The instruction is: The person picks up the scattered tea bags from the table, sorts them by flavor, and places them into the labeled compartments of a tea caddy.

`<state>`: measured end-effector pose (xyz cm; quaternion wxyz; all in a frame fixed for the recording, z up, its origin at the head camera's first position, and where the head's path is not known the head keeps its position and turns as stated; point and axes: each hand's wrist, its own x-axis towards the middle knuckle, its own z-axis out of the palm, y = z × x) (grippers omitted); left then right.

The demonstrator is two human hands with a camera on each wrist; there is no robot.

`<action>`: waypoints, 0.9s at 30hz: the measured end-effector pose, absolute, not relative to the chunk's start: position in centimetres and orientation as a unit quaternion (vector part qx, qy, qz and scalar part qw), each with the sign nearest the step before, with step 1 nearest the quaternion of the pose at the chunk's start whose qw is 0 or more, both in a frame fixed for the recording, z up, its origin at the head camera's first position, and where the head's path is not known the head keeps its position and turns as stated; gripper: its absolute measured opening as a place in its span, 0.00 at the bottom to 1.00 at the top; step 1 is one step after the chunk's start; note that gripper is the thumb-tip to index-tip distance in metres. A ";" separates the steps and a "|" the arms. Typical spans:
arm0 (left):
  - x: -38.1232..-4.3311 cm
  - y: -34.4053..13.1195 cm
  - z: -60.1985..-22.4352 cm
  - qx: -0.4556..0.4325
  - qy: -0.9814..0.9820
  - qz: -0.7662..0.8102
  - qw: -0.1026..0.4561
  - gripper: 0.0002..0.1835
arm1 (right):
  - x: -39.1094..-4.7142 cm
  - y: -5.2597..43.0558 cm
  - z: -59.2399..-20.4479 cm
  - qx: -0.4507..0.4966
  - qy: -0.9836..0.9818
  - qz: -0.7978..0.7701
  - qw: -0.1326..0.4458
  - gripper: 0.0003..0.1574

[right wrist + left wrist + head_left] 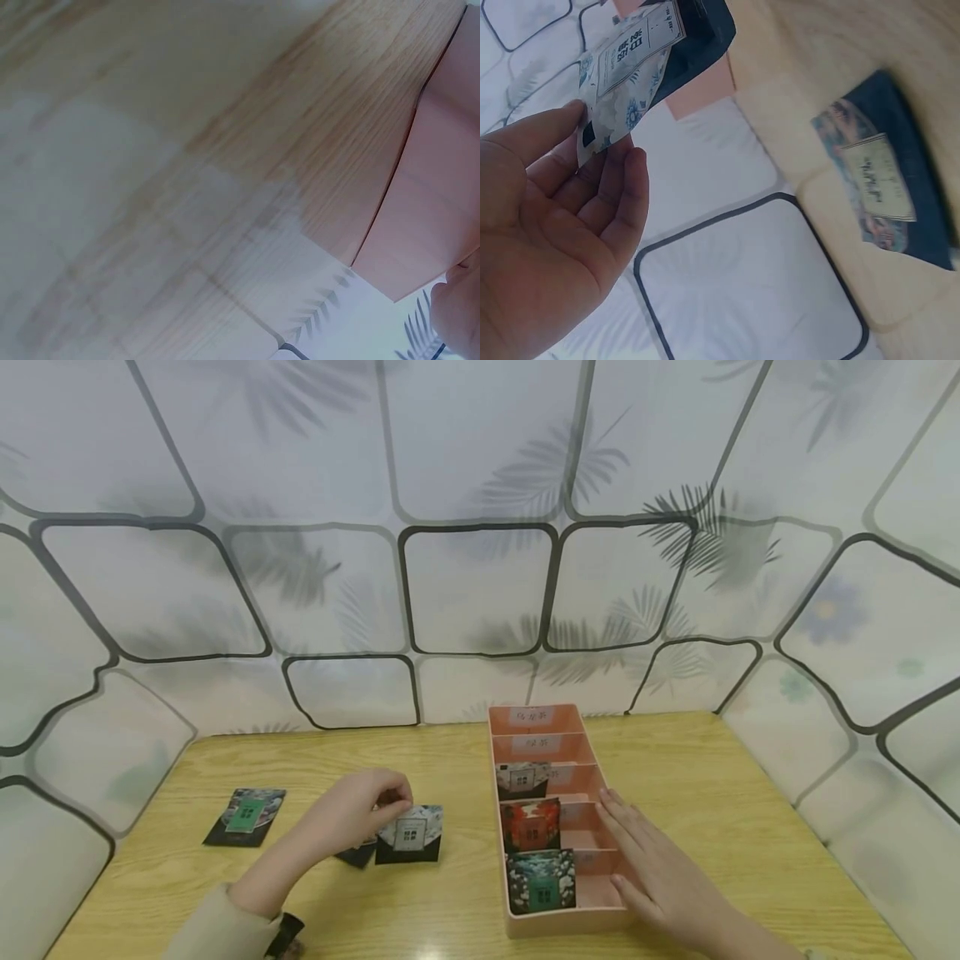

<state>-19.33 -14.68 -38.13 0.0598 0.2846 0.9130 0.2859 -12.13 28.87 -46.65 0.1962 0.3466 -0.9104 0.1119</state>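
My left hand (pixel 367 810) pinches a white floral tea sachet (pixel 408 835) with a dark lower band by its upper corner, thumb against fingers. The wrist view shows the same sachet (pixel 634 67) raised over the table. Behind that hand another dark sachet (pixel 356 853) lies on the table, partly hidden; in the left wrist view it has a cream label (pixel 881 180). My right hand (pixel 667 868) rests with straight fingers along the right rim of a long pink divided box (pixel 566 925). Only part of that hand (pixel 457 311) shows beside the box's wall in the right wrist view.
Inside the box, separate compartments hold a white sachet (pixel 522 782), a red one (pixel 531 827) and a green-labelled one (pixel 542 883). Another green-labelled sachet (pixel 245 818) lies far left. A dark packet (pixel 285 933) sits beside my left sleeve. Patterned fabric (pixel 480 585) walls the table.
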 end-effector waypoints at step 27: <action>-24.6 -6.5 -32.8 0.323 0.883 0.340 -0.016 0.03 | -12.2 28.9 -46.7 0.347 -0.910 0.113 0.200 0.52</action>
